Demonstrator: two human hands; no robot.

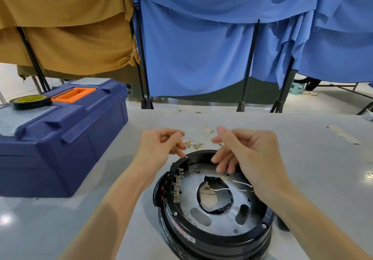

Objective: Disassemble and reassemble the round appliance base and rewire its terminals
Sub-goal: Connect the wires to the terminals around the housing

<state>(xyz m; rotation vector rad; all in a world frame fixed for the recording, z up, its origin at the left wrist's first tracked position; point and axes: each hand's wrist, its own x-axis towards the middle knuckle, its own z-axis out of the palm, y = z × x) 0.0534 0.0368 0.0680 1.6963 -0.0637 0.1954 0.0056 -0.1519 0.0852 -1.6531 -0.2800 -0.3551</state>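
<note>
Round black appliance base (212, 237), opened, on grey bench (314, 159): white leads (228, 189) apparently unattached, brass terminals (194, 145) loose beyond. Left hand (161, 142) fingers pinch one terminal; right hand (250, 155) fingers loosely spread, grip unclear. Rewiring, reassembly outstanding.

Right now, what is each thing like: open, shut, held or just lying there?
Round appliance base: cover off, insides showing, sitting on the table.
Terminal strip: tabs look bare.
White wires: loose, lying across the inside.
Left hand: pinches a small brass terminal.
Right hand: fingers loosely bent above the base; holding anything, cannot tell.
Loose terminals: scattered on the table.
Toolbox: shut.
Tape roll: lying flat on the toolbox.
</note>
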